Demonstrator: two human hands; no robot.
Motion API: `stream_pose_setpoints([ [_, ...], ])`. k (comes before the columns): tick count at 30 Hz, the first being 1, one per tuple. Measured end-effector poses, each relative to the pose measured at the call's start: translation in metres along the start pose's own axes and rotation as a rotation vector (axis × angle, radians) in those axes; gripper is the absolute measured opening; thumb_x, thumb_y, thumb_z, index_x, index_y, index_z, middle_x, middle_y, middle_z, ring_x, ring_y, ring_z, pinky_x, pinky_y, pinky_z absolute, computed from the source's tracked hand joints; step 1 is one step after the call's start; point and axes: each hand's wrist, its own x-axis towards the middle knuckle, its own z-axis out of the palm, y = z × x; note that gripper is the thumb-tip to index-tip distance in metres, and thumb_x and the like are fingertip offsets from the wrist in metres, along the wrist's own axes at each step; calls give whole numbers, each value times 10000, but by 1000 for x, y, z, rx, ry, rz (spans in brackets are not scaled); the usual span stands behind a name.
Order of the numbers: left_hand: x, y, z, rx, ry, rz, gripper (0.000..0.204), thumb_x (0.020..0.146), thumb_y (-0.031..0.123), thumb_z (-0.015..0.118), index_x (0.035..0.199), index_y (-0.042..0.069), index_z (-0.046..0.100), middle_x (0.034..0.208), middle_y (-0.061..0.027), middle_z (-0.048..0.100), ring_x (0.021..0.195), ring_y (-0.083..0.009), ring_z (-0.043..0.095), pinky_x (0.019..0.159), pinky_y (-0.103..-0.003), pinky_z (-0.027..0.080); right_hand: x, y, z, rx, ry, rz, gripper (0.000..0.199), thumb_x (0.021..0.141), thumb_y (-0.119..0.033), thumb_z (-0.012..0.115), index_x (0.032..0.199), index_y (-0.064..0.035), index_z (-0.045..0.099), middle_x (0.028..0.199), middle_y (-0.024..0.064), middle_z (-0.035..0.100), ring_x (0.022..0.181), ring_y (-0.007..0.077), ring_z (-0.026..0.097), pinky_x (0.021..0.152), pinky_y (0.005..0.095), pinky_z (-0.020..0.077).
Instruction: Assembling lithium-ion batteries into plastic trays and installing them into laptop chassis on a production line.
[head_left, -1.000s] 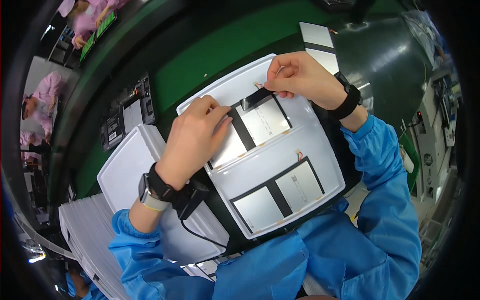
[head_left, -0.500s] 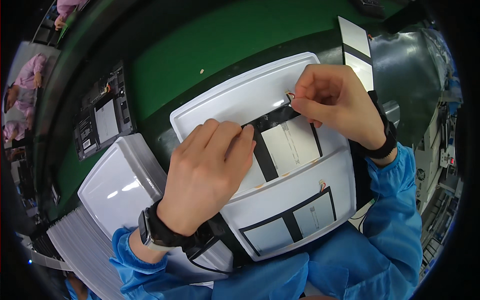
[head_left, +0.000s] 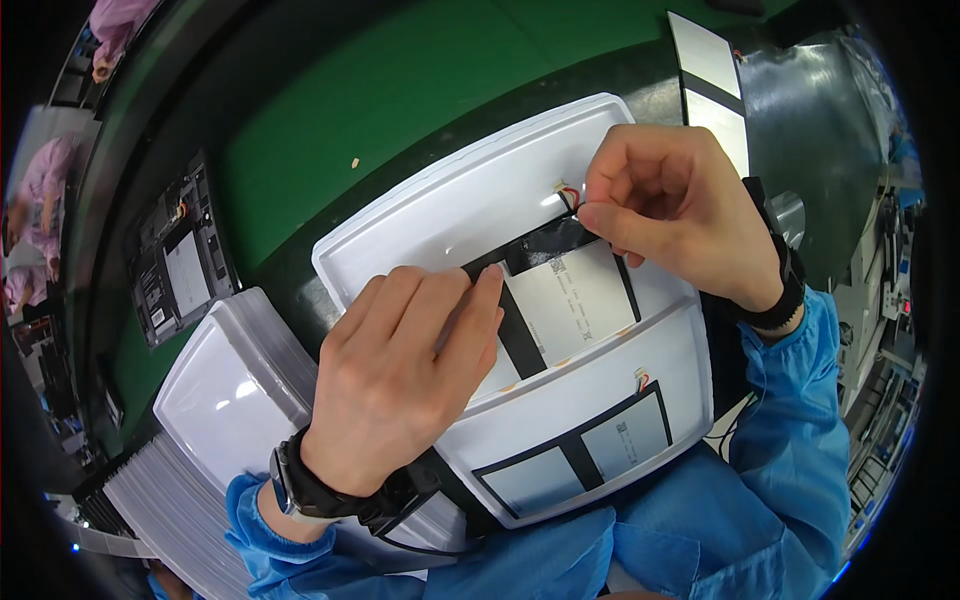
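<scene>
A flat battery pack (head_left: 570, 310), with pale cells in a black border, lies in the upper white plastic tray (head_left: 400, 225). My left hand (head_left: 395, 370) is bent over its left part, fingers curled around that side and the index fingertip on the black strip. My right hand (head_left: 685, 215) pinches thumb and forefinger at the pack's upper right, beside a small connector with red and black wires (head_left: 567, 190). Whatever is in that pinch is hidden. Nearer me, a second battery pack (head_left: 625, 440) with its own wired connector lies in the lower white tray (head_left: 690, 425).
An opened laptop base (head_left: 185, 260) lies to the left. Stacked white trays (head_left: 230, 375) stand at near left. Another battery pack (head_left: 715, 110) lies at far right on the bench. A green mat (head_left: 400, 80) covers the far side. People in pink (head_left: 45, 195) are at far left.
The trays appear shifted slightly left in view. My left index finger now stretches onto the black strip. My right hand keeps its pinch near the wires.
</scene>
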Motion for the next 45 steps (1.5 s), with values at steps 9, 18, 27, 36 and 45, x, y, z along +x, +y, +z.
stream_pose_setpoints([
  [9, 0, 1, -2, -6, -123, -32, 464, 754, 85, 793, 1211, 39, 727, 968, -65, 552, 849, -221, 577, 714, -340, 513, 1, 0, 2, 1, 9, 28, 69, 875, -29, 732, 851, -18, 669, 728, -3, 662, 649, 54, 613, 613, 214, 491],
  [18, 4, 4, -3, -50, -182, -112, 478, 755, 58, 806, 1228, 74, 739, 980, -75, 579, 844, -251, 585, 732, -366, 521, 1, 6, 1, -38, -7, -14, 92, 911, -23, 736, 899, -31, 646, 766, -17, 653, 635, 41, 592, 584, 195, 470],
  [27, 5, 5, -2, -54, -201, -121, 508, 747, 56, 803, 1248, 43, 719, 1016, -95, 576, 865, -267, 584, 743, -375, 525, 2, 3, 2, 5, 5, -41, 93, 893, -32, 750, 881, -31, 658, 753, -14, 661, 670, 49, 615, 622, 211, 486],
  [36, 3, 11, 0, -10, -230, -122, 508, 768, 93, 776, 1259, -4, 690, 1062, -121, 568, 930, -283, 596, 792, -381, 540, -4, 5, 4, -157, 89, -141, 98, 880, -30, 786, 884, -15, 690, 784, -3, 690, 672, 46, 616, 604, 201, 472],
  [45, 3, 17, 0, 24, -240, -150, 563, 722, 36, 776, 1277, 9, 689, 1075, -136, 573, 922, -306, 603, 782, -395, 547, 0, 7, 4, -331, 148, -146, 95, 839, -30, 782, 825, 12, 698, 707, 67, 700, 605, 131, 669, 590, 252, 529],
])
